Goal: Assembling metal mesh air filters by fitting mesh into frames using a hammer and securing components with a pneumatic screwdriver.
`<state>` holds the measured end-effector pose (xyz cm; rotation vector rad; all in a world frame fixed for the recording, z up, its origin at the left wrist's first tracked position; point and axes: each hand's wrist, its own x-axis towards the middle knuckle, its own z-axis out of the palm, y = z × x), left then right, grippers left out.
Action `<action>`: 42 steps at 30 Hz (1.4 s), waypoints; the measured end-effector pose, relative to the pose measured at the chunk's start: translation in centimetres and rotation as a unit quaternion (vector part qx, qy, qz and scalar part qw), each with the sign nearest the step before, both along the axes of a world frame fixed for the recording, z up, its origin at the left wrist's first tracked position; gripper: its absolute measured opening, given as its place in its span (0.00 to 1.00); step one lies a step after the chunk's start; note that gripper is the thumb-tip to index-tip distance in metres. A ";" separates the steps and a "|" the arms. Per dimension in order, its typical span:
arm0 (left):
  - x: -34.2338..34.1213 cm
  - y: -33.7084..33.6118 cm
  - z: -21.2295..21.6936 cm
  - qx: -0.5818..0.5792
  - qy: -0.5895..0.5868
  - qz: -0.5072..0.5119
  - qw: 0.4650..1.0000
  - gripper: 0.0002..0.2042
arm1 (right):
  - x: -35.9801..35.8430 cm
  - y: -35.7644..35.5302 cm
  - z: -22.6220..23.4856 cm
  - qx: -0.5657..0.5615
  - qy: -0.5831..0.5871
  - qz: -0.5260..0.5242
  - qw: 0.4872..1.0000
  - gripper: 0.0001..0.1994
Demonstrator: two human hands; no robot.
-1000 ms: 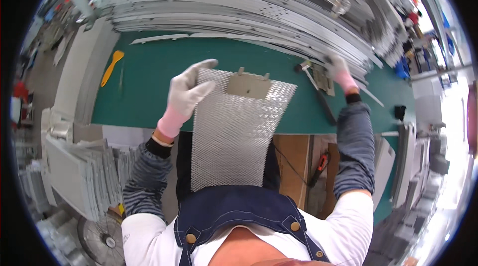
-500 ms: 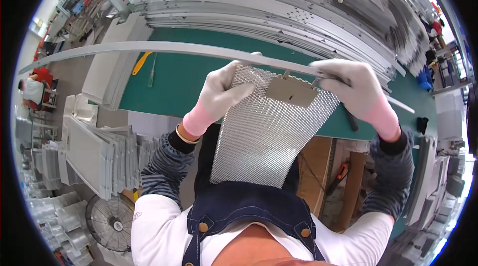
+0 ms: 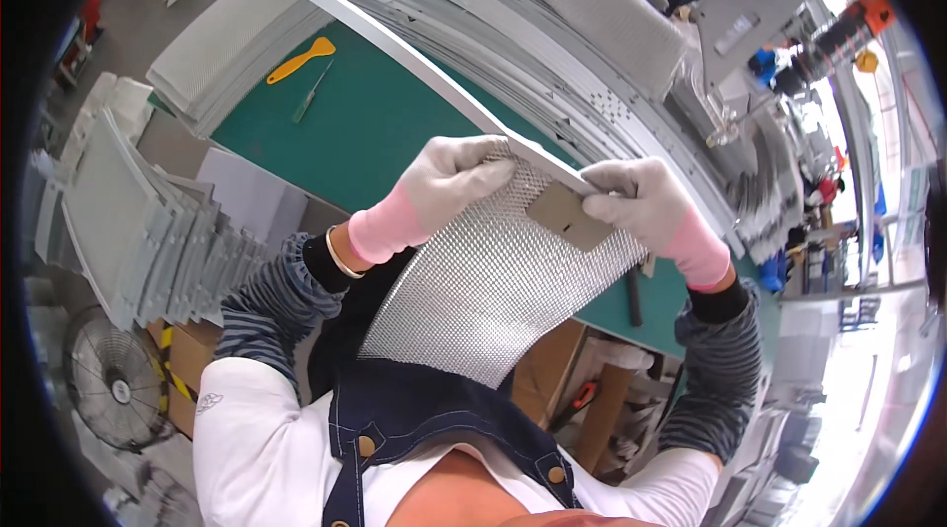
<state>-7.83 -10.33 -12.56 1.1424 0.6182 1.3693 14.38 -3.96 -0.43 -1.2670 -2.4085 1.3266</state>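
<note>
Mesh panel (image 3: 493, 280) over green table (image 3: 365, 122), stacked metal strips (image 3: 552, 63)

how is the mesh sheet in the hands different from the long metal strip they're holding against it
The mesh sheet is broad, perforated and textured, hanging down toward the person's chest; the metal strip is narrow, smooth and solid, running diagonally up to the left, far past the sheet. The sheet carries a small flat plate near its top edge; the strip looks bare. Both are pale grey metal, and the gloved left hand and right hand hold them together at the sheet's top edge.

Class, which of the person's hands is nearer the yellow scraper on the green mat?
Left. The left hand is nearer the yellow scraper; the right hand is further right.
</note>
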 end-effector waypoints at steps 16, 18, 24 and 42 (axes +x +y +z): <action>1.1 -0.8 1.8 -0.018 0.094 0.090 0.991 0.15 | -0.2 -0.5 1.5 0.041 -0.009 0.070 0.997 0.15; 1.2 -0.9 1.8 -0.024 0.046 0.078 0.996 0.14 | 0.6 -1.1 1.3 0.043 0.018 0.056 0.997 0.14; 0.2 -1.4 1.5 0.018 0.019 0.040 0.999 0.19 | 5.3 -1.5 1.8 0.137 -0.083 0.073 0.984 0.10; 0.6 -3.4 3.8 -0.028 0.067 0.085 0.994 0.21 | 7.7 -5.0 4.0 -0.014 -0.061 0.020 0.998 0.10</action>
